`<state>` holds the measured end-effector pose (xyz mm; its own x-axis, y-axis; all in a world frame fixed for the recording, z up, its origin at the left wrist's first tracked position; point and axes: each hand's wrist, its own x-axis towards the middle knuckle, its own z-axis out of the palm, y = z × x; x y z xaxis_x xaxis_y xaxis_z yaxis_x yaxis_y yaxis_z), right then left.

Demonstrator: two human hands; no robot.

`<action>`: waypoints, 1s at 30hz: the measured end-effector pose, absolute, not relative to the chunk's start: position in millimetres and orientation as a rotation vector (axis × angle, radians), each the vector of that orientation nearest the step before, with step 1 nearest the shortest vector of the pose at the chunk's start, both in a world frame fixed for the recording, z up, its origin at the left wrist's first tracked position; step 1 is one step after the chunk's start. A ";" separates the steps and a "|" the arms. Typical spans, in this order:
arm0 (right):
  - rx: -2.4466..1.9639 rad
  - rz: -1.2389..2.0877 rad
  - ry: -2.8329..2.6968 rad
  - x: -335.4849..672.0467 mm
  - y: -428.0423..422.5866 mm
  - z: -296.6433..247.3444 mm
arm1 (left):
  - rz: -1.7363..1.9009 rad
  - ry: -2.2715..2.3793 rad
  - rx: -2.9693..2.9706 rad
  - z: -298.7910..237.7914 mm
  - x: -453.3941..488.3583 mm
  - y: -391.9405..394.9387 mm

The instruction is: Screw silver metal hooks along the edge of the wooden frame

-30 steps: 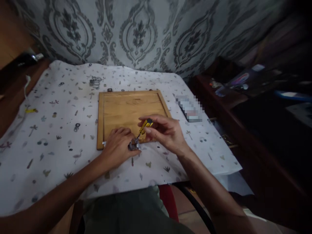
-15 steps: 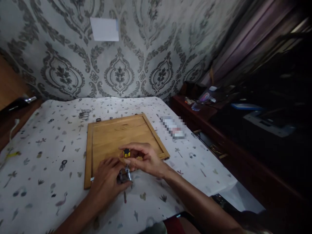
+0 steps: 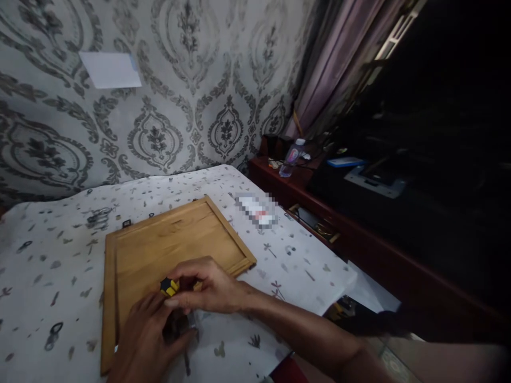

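The yellow-and-black screwdriver (image 3: 169,287) is at the lower centre-left of the frame, only its handle showing, pinched between the thumb and fingers of the right hand (image 3: 209,287). Just beside it, the left hand (image 3: 143,335) curls around a small metal piece (image 3: 192,321), dim and partly hidden. The 2 hands overlap the near edge of a framed wooden panel (image 3: 167,244), which lies on the cloth-covered worktop (image 3: 327,266). Right of centre lies a pixelated item (image 3: 256,210); beyond, toward the upper right, stands a bottle (image 3: 293,158).
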<state>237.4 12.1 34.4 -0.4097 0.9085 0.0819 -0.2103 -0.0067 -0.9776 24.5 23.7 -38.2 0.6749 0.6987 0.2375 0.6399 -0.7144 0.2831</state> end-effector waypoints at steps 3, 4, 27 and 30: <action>-0.768 1.577 -1.354 238.4 11.7 33.5 | 0.507 1.116 2.699 -37.9 24.8 22.6; -0.766 1.574 -1.351 238.5 11.8 33.2 | 0.512 1.121 2.696 -37.1 25.2 22.2; -0.773 1.424 -1.432 242.2 15.9 23.0 | 0.449 1.097 2.720 -30.5 25.0 21.8; -0.781 1.443 -1.421 244.1 14.8 25.8 | 0.464 1.097 2.703 -31.2 25.0 23.2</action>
